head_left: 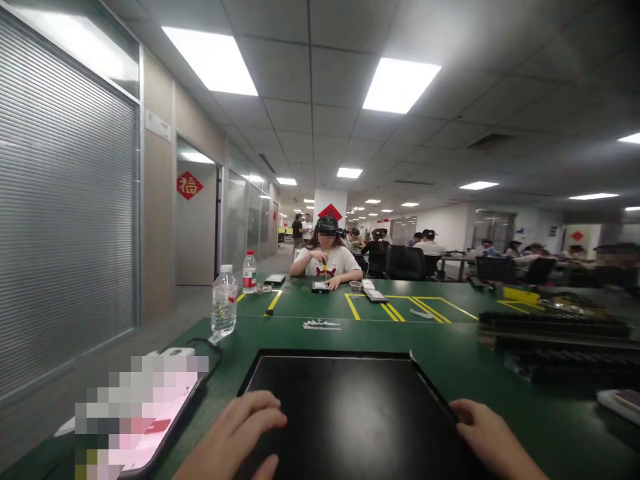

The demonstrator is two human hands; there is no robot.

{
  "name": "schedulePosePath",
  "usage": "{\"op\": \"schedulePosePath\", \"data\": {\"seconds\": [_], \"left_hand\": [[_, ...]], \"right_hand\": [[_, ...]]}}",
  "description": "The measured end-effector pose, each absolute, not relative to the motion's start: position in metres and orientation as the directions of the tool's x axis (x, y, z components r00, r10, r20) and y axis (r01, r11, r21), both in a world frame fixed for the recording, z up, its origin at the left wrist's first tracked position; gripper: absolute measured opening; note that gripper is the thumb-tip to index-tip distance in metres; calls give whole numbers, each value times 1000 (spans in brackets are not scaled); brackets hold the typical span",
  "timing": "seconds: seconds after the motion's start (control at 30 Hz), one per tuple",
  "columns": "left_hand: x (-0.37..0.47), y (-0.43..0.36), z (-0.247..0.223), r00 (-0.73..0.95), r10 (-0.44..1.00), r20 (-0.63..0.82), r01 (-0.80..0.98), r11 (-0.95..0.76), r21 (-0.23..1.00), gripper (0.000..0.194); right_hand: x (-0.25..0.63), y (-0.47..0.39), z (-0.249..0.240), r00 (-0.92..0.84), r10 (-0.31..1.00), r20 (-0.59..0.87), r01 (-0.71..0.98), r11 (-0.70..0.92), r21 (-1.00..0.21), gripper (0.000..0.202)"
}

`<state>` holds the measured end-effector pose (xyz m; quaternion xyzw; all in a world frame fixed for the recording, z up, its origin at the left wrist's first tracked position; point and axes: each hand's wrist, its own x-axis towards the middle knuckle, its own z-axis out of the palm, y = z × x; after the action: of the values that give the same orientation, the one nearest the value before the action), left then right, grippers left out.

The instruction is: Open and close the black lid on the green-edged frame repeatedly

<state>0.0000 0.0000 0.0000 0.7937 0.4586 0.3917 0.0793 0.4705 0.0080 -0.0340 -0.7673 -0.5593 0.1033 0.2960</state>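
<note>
A large flat black panel (350, 413) with a glossy, light-reflecting face lies on the green table (280, 337) in front of me. Over its left side is my left hand (240, 430), fingers apart and slightly curled; whether the fingertips touch the surface is hard to tell. My right hand (487, 433) is at the panel's right edge, its thumb and fingers closed on the rim.
Left stand a clear bottle (225, 303), a red-capped bottle (249, 273) and a lit, partly blurred device (165, 427). Dark stacked parts (555, 327) lie right. Across the table a person (330, 257) works on a small device. Yellow tape marks the far surface.
</note>
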Motion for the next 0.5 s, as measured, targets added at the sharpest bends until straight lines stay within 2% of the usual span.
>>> {"op": "schedulePosePath", "data": {"seconds": [0.1,0.17,0.27,0.37,0.5], "left_hand": [[-9,21,2,245,867,434,784,-441,437,34],[-20,29,-2,143,924,354,877,-284,387,44],[-34,33,-14,51,978,202,911,-129,392,53],[-40,35,-25,29,984,175,905,-100,414,54],[-46,38,-29,34,975,218,874,-135,467,47]], "right_hand": [[468,8,-30,339,933,120,767,-200,-609,29],[465,10,-26,302,949,91,743,-175,-646,27],[455,13,-22,295,952,85,710,-159,-686,30],[445,14,-20,301,951,78,685,-159,-711,33],[439,12,-24,336,936,108,678,-160,-718,37]]}}
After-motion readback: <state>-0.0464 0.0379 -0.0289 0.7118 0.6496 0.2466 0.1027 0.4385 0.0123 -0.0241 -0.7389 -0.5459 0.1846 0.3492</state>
